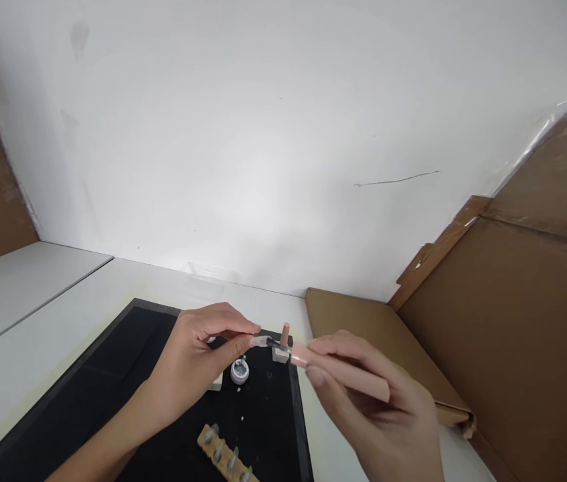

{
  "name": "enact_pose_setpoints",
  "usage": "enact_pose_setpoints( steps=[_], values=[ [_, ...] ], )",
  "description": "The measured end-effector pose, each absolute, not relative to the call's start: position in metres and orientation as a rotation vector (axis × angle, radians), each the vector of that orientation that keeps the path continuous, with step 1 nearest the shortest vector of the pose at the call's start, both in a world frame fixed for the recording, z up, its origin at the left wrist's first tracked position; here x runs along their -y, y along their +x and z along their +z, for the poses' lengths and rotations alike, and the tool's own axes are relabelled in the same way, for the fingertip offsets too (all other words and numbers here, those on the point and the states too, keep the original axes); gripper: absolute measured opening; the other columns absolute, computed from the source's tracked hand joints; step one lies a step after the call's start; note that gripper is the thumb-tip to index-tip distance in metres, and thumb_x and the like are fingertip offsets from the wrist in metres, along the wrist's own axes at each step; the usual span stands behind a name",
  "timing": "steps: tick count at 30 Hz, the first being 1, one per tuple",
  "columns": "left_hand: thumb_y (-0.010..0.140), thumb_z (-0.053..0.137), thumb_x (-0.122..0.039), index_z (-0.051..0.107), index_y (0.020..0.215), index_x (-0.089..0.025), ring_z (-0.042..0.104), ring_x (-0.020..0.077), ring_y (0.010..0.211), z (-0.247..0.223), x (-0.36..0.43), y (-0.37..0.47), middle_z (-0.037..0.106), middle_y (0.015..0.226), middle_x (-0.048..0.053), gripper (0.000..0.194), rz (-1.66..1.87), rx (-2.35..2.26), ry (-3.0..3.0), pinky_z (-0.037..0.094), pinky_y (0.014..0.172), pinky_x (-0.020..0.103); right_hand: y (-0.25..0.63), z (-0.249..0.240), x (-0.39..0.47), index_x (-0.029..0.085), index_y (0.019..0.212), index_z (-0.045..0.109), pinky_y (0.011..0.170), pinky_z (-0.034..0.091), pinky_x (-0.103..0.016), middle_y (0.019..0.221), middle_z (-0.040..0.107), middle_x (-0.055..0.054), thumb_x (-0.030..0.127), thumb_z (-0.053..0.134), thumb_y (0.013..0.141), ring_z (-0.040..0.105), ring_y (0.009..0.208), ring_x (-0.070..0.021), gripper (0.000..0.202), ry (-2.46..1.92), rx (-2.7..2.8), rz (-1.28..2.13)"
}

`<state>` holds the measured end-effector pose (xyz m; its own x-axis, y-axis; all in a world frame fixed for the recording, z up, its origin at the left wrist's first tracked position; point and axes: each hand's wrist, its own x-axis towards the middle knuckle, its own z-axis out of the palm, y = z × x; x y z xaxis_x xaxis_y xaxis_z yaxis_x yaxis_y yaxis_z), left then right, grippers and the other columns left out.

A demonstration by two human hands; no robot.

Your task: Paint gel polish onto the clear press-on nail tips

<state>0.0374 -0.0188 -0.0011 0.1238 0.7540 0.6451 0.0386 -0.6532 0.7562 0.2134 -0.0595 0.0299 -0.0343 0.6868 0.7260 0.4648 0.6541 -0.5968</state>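
Observation:
My left hand [213, 348] pinches a small clear false nail tip [260, 341] between thumb and forefinger. In my right hand [363, 395] is a pink-handled brush [348, 375], gripped by its thick barrel. The brush's dark bristles point left and meet the nail tip; whether they press on it I cannot tell. Below the hands stands a small open white jar [239, 371] with greyish contents. A wooden strip [223, 458] carries several clear nail tips standing up along it. Behind the brush is a pale block [280, 355] with a pink upright stick or cap [286, 333] by it.
A black mat [112, 381] with a raised rim lies on the white table [22, 375]. Another pale block [215, 383] sits partly behind my left hand. To the right lies a flat cardboard box [363, 321], beside a brown cardboard panel [539, 301]. A white wall rises behind.

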Motion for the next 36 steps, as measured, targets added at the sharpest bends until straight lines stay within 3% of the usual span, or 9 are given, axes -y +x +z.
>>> enact_pose_setpoints(
  steps=[8,15,29,36],
  values=[
    [0.074,0.065,-0.006,0.072,0.075,-0.017,0.061,0.0091,0.058,0.001,0.021,0.036,0.067,0.066,0.000,0.013,1.572,-0.777,1.780,0.049,0.052,0.017,0.216,0.028,0.054,0.023,0.078,0.066,0.044,0.044,-0.023,0.068,0.067,-0.001,0.011,0.060,0.077,0.059,0.057,-0.0146,0.013,-0.950,1.707,0.229],
    [0.075,0.064,-0.011,0.069,0.073,-0.017,0.058,0.0077,0.057,0.006,0.026,0.036,0.064,0.064,-0.001,0.008,1.459,-0.839,1.774,0.048,0.052,0.016,0.219,0.031,0.054,0.028,0.086,0.067,0.057,0.048,-0.021,0.068,0.066,0.002,0.012,0.065,0.078,0.059,0.061,-0.0123,0.018,-0.822,1.721,0.446],
    [0.075,0.068,-0.019,0.066,0.074,-0.018,0.057,0.0064,0.057,0.002,0.031,0.034,0.059,0.063,-0.004,0.003,1.274,-0.647,1.436,0.046,0.054,0.016,0.221,0.024,0.048,0.030,0.094,0.069,0.050,0.042,-0.022,0.072,0.058,0.001,0.026,0.059,0.087,0.049,0.052,-0.0089,0.012,-0.696,1.739,0.738],
    [0.075,0.069,-0.017,0.069,0.068,-0.018,0.058,0.0056,0.057,0.003,0.029,0.032,0.059,0.062,-0.004,0.007,1.165,-0.578,1.350,0.045,0.055,0.015,0.219,0.028,0.049,0.032,0.095,0.070,0.050,0.046,-0.023,0.076,0.059,-0.001,0.020,0.060,0.087,0.052,0.057,-0.0106,0.018,-0.684,1.753,0.706]
  ],
)
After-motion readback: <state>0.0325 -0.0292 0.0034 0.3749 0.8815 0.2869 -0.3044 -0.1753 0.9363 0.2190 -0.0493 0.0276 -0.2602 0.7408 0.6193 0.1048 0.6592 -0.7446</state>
